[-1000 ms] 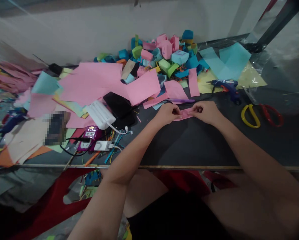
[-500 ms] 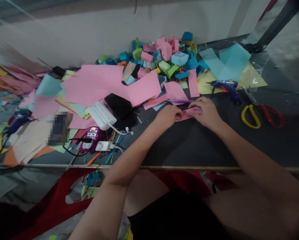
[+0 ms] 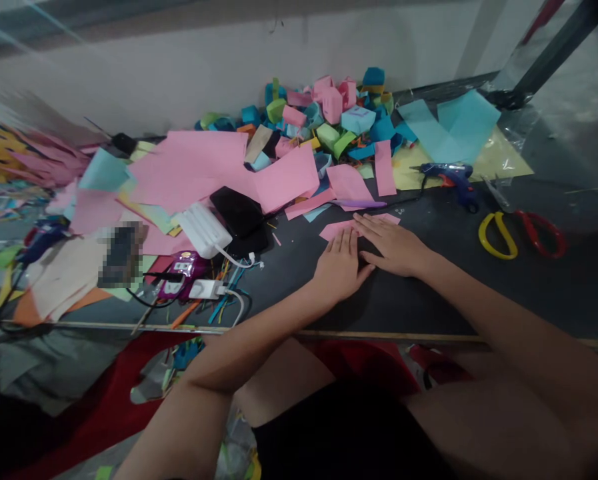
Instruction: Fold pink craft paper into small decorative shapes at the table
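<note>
A pink paper strip (image 3: 335, 230) is seen lying flat on the dark table (image 3: 429, 293), just past the middle of the near edge. It is pressed down by both hands, which are laid side by side, touching, with nothing gripped. The left hand (image 3: 341, 265) is spread palm down with its fingers straight and together, and its fingertips are set on the strip's left part. The right hand (image 3: 393, 244) is laid flat across the strip's middle, with the fingers pointed toward ten o'clock. A short end of the strip is left showing at one o'clock from this hand.

A purple pen (image 3: 361, 203) is found just beyond the strip at twelve o'clock. A blue glue gun (image 3: 451, 175) is placed at two o'clock from the hands, well apart from them. Scissors (image 3: 519, 233) with one yellow and one red handle loop are seen at three o'clock. A heap of folded paper pieces (image 3: 329, 113) in pink, blue and green is piled against the wall at twelve o'clock. Large pink sheets (image 3: 199, 163) are scattered at ten o'clock, and a black flat object (image 3: 241, 213) and a white block with a cable (image 3: 202, 230) are laid at nine o'clock.
</note>
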Motion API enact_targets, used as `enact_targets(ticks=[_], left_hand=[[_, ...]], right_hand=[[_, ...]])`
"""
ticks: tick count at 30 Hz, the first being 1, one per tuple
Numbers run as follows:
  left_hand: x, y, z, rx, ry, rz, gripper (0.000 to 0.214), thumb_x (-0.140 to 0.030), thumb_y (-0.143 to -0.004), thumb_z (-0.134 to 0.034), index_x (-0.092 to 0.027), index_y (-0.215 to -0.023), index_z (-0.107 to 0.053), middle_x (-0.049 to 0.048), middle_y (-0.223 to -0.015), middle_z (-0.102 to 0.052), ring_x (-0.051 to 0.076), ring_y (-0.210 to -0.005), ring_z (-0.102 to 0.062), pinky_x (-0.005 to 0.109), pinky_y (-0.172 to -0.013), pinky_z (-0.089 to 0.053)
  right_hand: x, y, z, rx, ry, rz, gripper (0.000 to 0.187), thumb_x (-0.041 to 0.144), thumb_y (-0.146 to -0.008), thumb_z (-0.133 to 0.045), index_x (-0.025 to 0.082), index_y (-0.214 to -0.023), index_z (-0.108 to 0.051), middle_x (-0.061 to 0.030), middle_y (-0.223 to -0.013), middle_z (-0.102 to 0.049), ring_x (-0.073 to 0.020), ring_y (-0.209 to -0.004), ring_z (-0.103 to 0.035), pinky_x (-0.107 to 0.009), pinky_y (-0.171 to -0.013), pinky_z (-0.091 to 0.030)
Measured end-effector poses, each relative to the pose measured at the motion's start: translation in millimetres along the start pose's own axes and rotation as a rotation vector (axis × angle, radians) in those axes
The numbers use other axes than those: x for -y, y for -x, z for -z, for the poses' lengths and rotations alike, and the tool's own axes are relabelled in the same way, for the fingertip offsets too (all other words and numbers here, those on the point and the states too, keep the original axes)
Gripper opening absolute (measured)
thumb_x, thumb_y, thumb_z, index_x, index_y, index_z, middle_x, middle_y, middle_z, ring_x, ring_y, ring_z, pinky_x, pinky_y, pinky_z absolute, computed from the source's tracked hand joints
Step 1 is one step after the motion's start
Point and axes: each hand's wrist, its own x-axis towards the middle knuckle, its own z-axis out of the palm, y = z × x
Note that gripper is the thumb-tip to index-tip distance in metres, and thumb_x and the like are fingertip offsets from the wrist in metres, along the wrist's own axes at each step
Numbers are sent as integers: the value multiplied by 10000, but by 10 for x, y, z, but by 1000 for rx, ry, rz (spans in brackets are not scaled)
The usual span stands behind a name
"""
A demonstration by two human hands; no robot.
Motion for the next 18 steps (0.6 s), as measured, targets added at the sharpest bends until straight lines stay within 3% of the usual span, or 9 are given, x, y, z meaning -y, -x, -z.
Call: enact_targets(ticks=[4,8,11,14,18], left_hand=[[244,151,54,3,-33,19,803,-555,-1016,-420,40,-1550,-348,262,-1621,-332,336,-1535,-337,430,-1267,-301],[352,186,128,21,-27,-12,718,-515,-1032,-405,-8,-1541,-395,219,-1608,-389,297,-1518,-384,423,-1262,-313],[313,115,150,-87,-17,55,594,-408,-1058,-341,-11,-1470,-499,228,-1543,-488,298,-1481,-445,445,-1264,-307],[204,-24,106,-219,8,41,544,-292,-1057,-306,-19,-1503,-457,221,-1593,-419,283,-1515,-391,431,-1262,-313],[125,-218,0,-105,45,-101,605,-366,-1065,-322,7,-1537,-386,220,-1630,-348,271,-1538,-346,398,-1278,-286]], right_hand=[[57,68,15,-23,28,-48,785,569,-1000,-376,146,-1644,-228,-120,-1689,-262,-317,-1540,-329,-487,-1260,-317],[55,123,13,-6,60,-128,823,617,-990,-360,129,-1640,-237,-135,-1694,-244,-331,-1541,-320,-481,-1252,-330],[82,136,-29,-19,90,-152,829,626,-983,-359,122,-1633,-258,-153,-1680,-279,-345,-1531,-340,-504,-1247,-327],[176,122,-89,-90,144,-201,798,591,-984,-360,118,-1623,-287,-176,-1652,-339,-355,-1508,-384,-555,-1253,-283],[315,117,-90,-135,203,-253,723,452,-969,-387,67,-1581,-369,-205,-1598,-429,-343,-1477,-440,-559,-1269,-231]])
